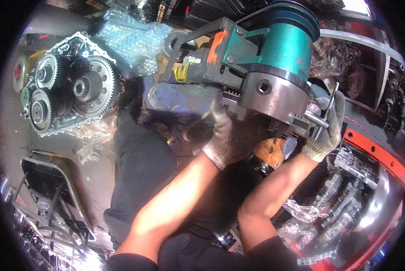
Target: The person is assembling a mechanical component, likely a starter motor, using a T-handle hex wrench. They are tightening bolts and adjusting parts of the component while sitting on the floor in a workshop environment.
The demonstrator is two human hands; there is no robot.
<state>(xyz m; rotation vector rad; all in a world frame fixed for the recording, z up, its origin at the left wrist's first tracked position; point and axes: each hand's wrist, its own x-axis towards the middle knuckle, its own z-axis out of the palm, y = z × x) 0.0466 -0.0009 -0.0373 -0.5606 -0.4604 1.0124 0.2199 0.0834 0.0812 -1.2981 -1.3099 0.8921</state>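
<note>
A steel lathe chuck [274, 97] with stepped jaws is fixed to the end of a green cylindrical housing [286, 52]. In a knitted work glove, my right hand [330, 128] is closed on the crossbar of a T-handled chuck key [317, 119], whose shank points at the chuck's right side. My left hand [225, 133], gloved too, is raised beside the chuck's left jaw [232, 95], thumb upward. Its fingers go into shadow under the chuck face, so what they hold or touch is hidden. An open square socket [265, 86] shows on the chuck's near side.
A gear case with large gears [83, 86] lies at the left. Bubble wrap [132, 38] is behind it. A black metal-framed stand [53, 180] is at lower left. Plastic-wrapped metal parts [333, 198] and an orange-red beam [378, 156] are at the right.
</note>
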